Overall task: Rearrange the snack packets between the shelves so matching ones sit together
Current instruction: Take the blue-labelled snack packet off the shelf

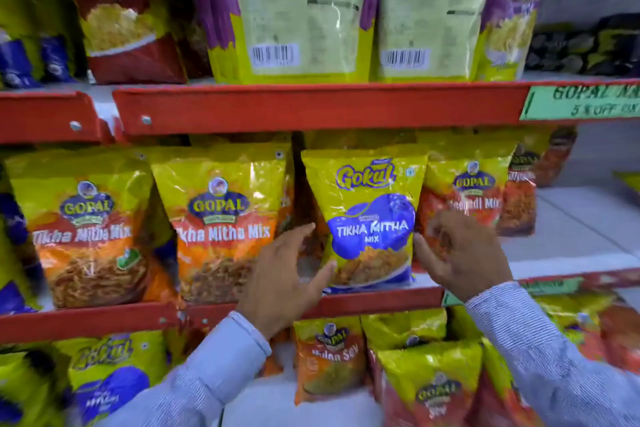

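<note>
A yellow Gokul Tikha Mitha Mix packet with a blue label stands upright on the middle shelf. It sits between orange Gopal Tikha Mitha Mix packets on its left and a red Gopal mix packet on its right. My left hand is spread at the Gokul packet's lower left, thumb touching its edge. My right hand is at the packet's right edge with loosely curled fingers, partly covering the red Gopal packet. Neither hand closes around it.
Another Gokul packet lies on the lower shelf at left, with Gopal sev packets to its right. The top shelf holds tall pale packets turned backwards. A green offer tag hangs at right.
</note>
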